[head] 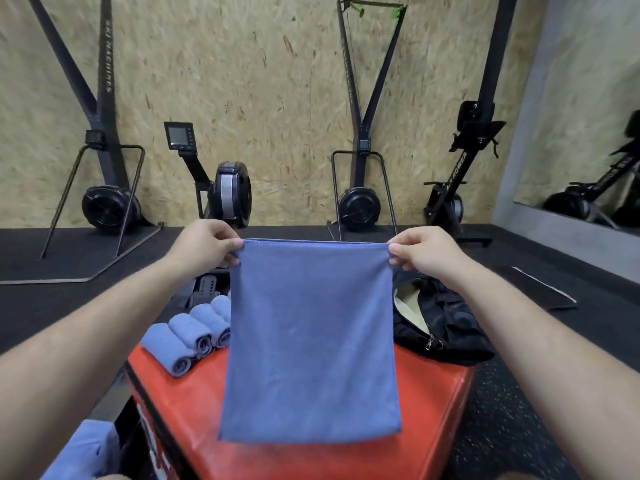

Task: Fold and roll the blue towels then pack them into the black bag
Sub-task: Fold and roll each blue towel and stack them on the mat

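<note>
1. The towel (311, 341) hangs flat in the centre of the frame, its lower edge in front of the red surface (433, 386); the left hand (204, 242) pinches its upper left corner between thumb and curled fingers; the right hand (420, 252) pinches the upper right corner likewise.
2. This looks like squaring up before a fold; keep the top hem taut and level so the side edges hang even.
3. Lay it on the bare red patch at lower centre, between the rolled towels (190, 336) at centre left and the black bag (440, 323) at centre right, touching neither.
4. Fold to a strip about as wide as those rolls; roll tightly, or it may slacken before packing.
</note>
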Available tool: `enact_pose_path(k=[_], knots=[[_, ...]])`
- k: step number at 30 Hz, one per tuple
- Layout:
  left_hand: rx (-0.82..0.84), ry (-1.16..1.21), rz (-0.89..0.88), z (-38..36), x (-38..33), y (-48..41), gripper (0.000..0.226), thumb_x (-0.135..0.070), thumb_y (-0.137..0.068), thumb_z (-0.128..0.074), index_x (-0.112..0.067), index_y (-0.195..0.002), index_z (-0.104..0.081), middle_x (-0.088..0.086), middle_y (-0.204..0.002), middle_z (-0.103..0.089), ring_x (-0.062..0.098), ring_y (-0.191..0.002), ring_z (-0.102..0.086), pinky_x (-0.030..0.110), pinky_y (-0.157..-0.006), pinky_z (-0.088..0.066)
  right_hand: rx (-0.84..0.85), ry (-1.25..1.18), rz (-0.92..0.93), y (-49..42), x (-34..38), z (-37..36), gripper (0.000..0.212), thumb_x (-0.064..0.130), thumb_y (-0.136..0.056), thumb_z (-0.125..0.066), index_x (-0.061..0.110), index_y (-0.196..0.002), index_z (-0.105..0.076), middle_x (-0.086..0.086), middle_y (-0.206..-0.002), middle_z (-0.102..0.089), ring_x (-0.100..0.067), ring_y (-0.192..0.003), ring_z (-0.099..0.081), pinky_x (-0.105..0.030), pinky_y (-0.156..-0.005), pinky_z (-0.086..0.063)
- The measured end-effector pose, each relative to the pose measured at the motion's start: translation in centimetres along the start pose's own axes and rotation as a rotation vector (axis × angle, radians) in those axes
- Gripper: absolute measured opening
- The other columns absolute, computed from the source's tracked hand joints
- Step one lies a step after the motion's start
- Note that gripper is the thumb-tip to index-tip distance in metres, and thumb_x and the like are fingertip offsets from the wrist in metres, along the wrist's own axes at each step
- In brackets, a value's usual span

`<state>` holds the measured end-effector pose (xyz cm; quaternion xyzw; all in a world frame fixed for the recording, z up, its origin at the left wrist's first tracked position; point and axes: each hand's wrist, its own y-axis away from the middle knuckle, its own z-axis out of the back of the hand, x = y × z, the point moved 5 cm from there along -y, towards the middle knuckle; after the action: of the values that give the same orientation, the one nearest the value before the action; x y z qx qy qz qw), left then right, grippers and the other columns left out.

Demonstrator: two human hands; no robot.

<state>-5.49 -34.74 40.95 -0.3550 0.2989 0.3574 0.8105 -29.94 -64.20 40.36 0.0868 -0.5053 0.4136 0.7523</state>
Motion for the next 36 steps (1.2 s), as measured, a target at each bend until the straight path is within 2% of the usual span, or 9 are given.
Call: enact_pose_path(k=[4, 8, 14, 17, 20, 23, 26, 30, 36], knots=[[-0.027, 0.053, -0.033, -0.9, 1.2, -1.9, 0.012, -0.012, -0.093, -0.068, -0.009, -0.082, -0.07, 0.004, -0.07, -0.074, 0.019, -0.07, -0.074, 0.044, -0.078, -0.062, -0.073, -0.013, 0.041, -1.1, -0.6, -1.0, 0.013, 0.002, -0.093, -0.062, 0.005, -0.089, -0.075, -0.009, -0.077, -0.073, -0.006, -0.063, -0.067, -0.012, -0.054, -0.048], [-0.023, 0.095, -0.058, -1.6, 2.0, -2.2, 0.01, -0.012, -0.093, -0.068, -0.01, -0.084, -0.071, 0.007, -0.078, -0.075, 0.021, -0.077, -0.074, 0.037, -0.077, -0.062, -0.149, 0.014, 0.086, -1.4, -2.2, -1.4, 0.014, 0.009, -0.092, -0.065, 0.016, -0.089, -0.077, 0.002, -0.078, -0.076, -0.004, -0.067, -0.068, -0.028, -0.074, -0.057], [0.028, -0.055, -0.045, -4.6, 5.5, 1.6, 0.01, -0.021, -0.091, -0.07, -0.016, -0.083, -0.071, -0.002, -0.071, -0.067, 0.009, -0.057, -0.055, 0.024, -0.055, -0.043, -0.099, 0.132, 0.049, 2.7, -7.6, -3.8, 0.011, 0.017, -0.091, -0.068, 0.024, -0.09, -0.076, 0.021, -0.066, -0.066, 0.006, -0.057, -0.055, -0.014, -0.059, -0.038], [0.092, -0.124, 0.021, -7.3, 9.3, 5.1, 0.011, -0.024, -0.09, -0.072, -0.016, -0.083, -0.071, -0.004, -0.071, -0.065, 0.007, -0.058, -0.051, 0.024, -0.056, -0.039, -0.024, 0.17, -0.03, 5.6, -12.1, -5.7, 0.01, 0.016, -0.091, -0.069, 0.02, -0.094, -0.077, 0.011, -0.083, -0.074, -0.002, -0.073, -0.065, -0.013, -0.068, -0.047], [0.203, -0.144, 0.108, -10.3, 13.4, 9.3, 0.013, -0.023, -0.089, -0.074, -0.015, -0.08, -0.069, -0.003, -0.07, -0.063, 0.009, -0.061, -0.051, 0.017, -0.057, -0.039, 0.087, 0.209, -0.089, 8.9, -16.3, -7.7, 0.009, 0.014, -0.09, -0.07, 0.02, -0.091, -0.077, 0.002, -0.089, -0.076, -0.013, -0.083, -0.066, -0.03, -0.084, -0.051], [0.312, -0.168, 0.165, -11.7, 15.7, 12.6, 0.014, -0.025, -0.086, -0.077, -0.019, -0.076, -0.071, -0.004, -0.072, -0.069, 0.012, -0.067, -0.056, 0.023, -0.063, -0.043, 0.234, 0.233, -0.176, 12.0, -18.8, -8.5, 0.013, 0.011, -0.088, -0.072, 0.022, -0.083, -0.076, -0.004, -0.084, -0.075, -0.012, -0.076, -0.062, -0.031, -0.081, -0.05], [0.344, -0.113, 0.181, -11.5, 15.8, 15.0, 0.012, -0.021, -0.085, -0.077, -0.015, -0.075, -0.073, -0.005, -0.067, -0.07, 0.004, -0.062, -0.057, 0.009, -0.056, -0.041, 0.325, 0.194, -0.211, 14.1, -19.2, -7.7, 0.011, 0.008, -0.088, -0.073, 0.018, -0.082, -0.075, -0.005, -0.076, -0.073, -0.012, -0.069, -0.062, -0.031, -0.076, -0.049], [0.315, -0.069, 0.16, -10.6, 14.9, 16.0, 0.012, -0.022, -0.087, -0.076, -0.018, -0.076, -0.073, -0.012, -0.065, -0.07, -0.005, -0.057, -0.056, 0.015, -0.061, -0.042, 0.291, 0.193, -0.179, 14.6, -18.1, -6.5, 0.007, 0.011, -0.089, -0.072, 0.015, -0.084, -0.075, -0.002, -0.073, -0.071, -0.01, -0.067, -0.06, -0.027, -0.071, -0.046], [0.285, -0.1, 0.15, -12.1, 14.6, 12.4, 0.011, -0.026, -0.089, -0.074, -0.018, -0.082, -0.073, -0.003, -0.079, -0.069, 0.009, -0.071, -0.056, 0.022, -0.066, -0.043, 0.223, 0.269, -0.193, 10.4, -18.6, -7.6, 0.009, 0.014, -0.089, -0.071, 0.019, -0.082, -0.074, 0.001, -0.072, -0.07, -0.014, -0.069, -0.061, -0.032, -0.075, -0.051]])
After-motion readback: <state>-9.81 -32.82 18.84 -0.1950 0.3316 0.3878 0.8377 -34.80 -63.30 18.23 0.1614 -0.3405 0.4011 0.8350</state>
